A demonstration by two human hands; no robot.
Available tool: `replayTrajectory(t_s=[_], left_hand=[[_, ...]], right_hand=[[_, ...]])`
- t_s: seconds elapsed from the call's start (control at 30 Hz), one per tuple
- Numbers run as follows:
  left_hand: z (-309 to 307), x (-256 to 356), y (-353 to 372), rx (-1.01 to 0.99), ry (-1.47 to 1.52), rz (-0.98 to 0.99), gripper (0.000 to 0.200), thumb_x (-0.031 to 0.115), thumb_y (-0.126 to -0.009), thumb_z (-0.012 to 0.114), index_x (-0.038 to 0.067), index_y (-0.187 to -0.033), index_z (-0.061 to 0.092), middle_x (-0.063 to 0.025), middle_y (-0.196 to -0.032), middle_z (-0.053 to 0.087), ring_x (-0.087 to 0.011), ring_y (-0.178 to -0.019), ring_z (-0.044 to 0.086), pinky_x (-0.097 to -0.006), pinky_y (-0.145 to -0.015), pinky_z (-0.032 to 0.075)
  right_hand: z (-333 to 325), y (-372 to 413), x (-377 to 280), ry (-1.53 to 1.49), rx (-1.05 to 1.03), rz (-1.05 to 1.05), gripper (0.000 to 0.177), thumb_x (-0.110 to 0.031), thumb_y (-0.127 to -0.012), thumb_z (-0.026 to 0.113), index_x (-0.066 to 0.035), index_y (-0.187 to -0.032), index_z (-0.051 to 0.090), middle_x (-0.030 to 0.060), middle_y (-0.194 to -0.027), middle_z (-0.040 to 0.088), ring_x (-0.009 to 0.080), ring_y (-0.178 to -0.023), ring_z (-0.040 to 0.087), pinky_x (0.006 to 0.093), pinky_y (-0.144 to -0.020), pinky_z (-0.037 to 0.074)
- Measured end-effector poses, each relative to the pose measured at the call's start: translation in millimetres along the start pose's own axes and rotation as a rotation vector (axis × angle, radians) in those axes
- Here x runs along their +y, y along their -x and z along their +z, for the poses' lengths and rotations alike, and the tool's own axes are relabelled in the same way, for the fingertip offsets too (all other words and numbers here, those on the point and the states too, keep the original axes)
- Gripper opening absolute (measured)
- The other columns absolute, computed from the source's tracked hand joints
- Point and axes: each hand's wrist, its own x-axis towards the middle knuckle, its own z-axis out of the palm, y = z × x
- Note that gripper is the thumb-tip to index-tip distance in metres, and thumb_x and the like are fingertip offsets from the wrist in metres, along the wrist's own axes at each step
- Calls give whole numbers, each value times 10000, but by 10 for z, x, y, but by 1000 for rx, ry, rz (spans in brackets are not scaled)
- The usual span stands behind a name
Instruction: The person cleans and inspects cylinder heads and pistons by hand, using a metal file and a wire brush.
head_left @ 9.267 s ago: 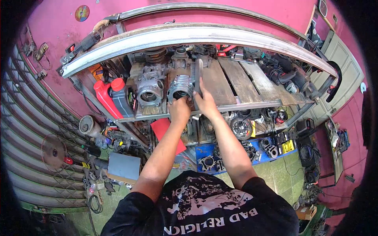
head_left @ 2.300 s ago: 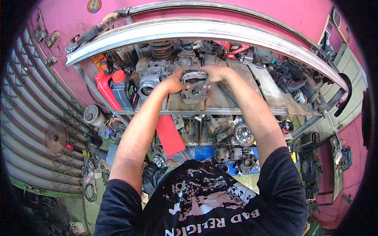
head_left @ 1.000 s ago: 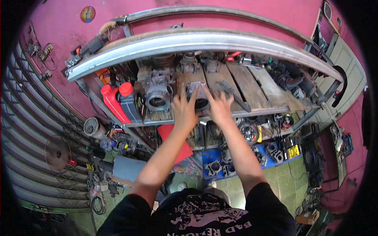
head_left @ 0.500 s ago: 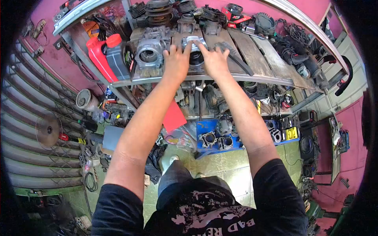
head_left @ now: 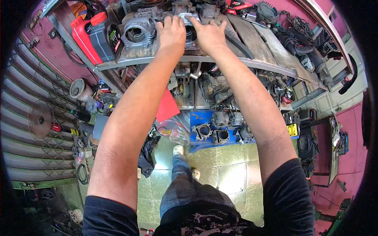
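Note:
A silver finned engine cylinder [head_left: 188,15] stands on the wooden shelf with its round bore facing me, partly covered by my hands. Against its left side is my left hand [head_left: 172,36], fingers bent and close together, the thumb out of sight. My right hand [head_left: 209,36] lies palm down at the right side; one finger or the thumb reaches onto the fins while the others spread apart. A larger engine cylinder head [head_left: 138,32] with a round opening sits just left of my left hand. Right of my right hand lies a dark flat bar [head_left: 240,48].
Two oil bottles, one red [head_left: 84,41] and one grey [head_left: 105,38], stand at the shelf's left end. The metal shelf edge [head_left: 236,61] runs beneath my forearms. Below, a blue tray [head_left: 197,146] holds several engine parts beside a red sheet [head_left: 167,105].
The view has shifted, so the shelf appears higher and more floor shows. My left fingers have drawn closer together and bent more. The finned cylinder stays between my hands.

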Motion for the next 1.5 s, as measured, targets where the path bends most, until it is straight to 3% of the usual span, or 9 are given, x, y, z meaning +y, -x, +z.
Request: replayTrajectory(t_s=[0.17, 0.4, 0.6, 0.8, 0.87, 1.0, 1.4, 1.43, 1.5], left_hand=[[113, 62, -104, -19, -41, -44, 598, 215, -793, 774, 54, -1337, 583, -54, -1278, 572, -231, -1221, 493, -513, -966, 390], [551, 69, -423, 191, -79, -42, 439, 137, -817, 717, 54, -1238, 626, -52, -1157, 621, -234, -1139, 552, -498, -879, 418], [811, 15, -683, 141, -80, -2, 444, 155, -819, 725, 61, -1245, 640, -87, -1186, 635, -270, -1141, 571, -529, -940, 430], [1115, -83, -898, 93, -37, -45, 350, 178, -897, 626, 40, -1217, 661, -111, -1211, 596, -287, -1214, 509, -540, -1064, 376], [1298, -184, -873, 507, 298, 91, 337, 174, -901, 616, 40, -1206, 663, -115, -1210, 598, -289, -1212, 512, -544, -1059, 382], [1223, -62, -1077, 129, 24, -54, 344, 170, -901, 610, 33, -1213, 659, -117, -1202, 597, -293, -1213, 513, -550, -1052, 388], [1132, -94, -984, 58, -174, -54, 508, 202, -924, 618, 41, -1402, 560, -107, -1304, 556, -302, -1239, 484, -572, -1035, 380], [1166, -155, -869, 221, 82, -28, 566, 212, -929, 624, 42, -1457, 510, -108, -1340, 536, -307, -1251, 473, -575, -1038, 379], [1107, 1, -716, 237, 109, -234, 658, 254, -956, 618, 71, -1553, 413, -95, -1476, 462, -325, -1304, 431, -607, -1086, 339]], right_hand=[[126, -136, -29, 8, 0, 46, 661, -125, -954, 563, -390, -1525, 364, 114, -1109, 751, 326, -1143, 652, 694, -1064, 273], [378, -412, 19, -2, 18, 86, 625, -131, -971, 533, -382, -1521, 372, 138, -1099, 752, 347, -1179, 645, 713, -1081, 244], [468, -699, 80, -163, 25, 87, 492, -126, -1017, 436, -165, -1504, 493, 268, -1118, 706, 431, -1264, 579, 689, -1203, 101], [639, -921, 106, -208, 22, 111, 498, -109, -1031, 357, -189, -1502, 499, 265, -1144, 700, 443, -1221, 588, 679, -1200, 120], [659, -957, 102, -207, 14, 118, 502, -113, -1034, 348, -191, -1509, 491, 262, -1172, 693, 439, -1236, 581, 672, -1204, 120], [642, -1049, 127, -201, -47, 129, 518, -123, -1049, 319, -212, -1541, 454, 250, -1272, 661, 424, -1291, 553, 655, -1214, 113], [510, -1091, 197, -194, -216, 133, 561, -131, -1060, 336, -202, -1616, 320, 191, -1559, 463, 393, -1478, 369, 628, -1232, 69], [485, -977, 162, -199, -218, 135, 561, -131, -1060, 336, -202, -1616, 320, 191, -1559, 463, 393, -1478, 369, 628, -1232, 69], [449, -565, 60, 61, 50, 39, 757, -159, -984, 580, -234, -1645, 217, 158, -1614, 396, 397, -1505, 319, 673, -1214, 23]])
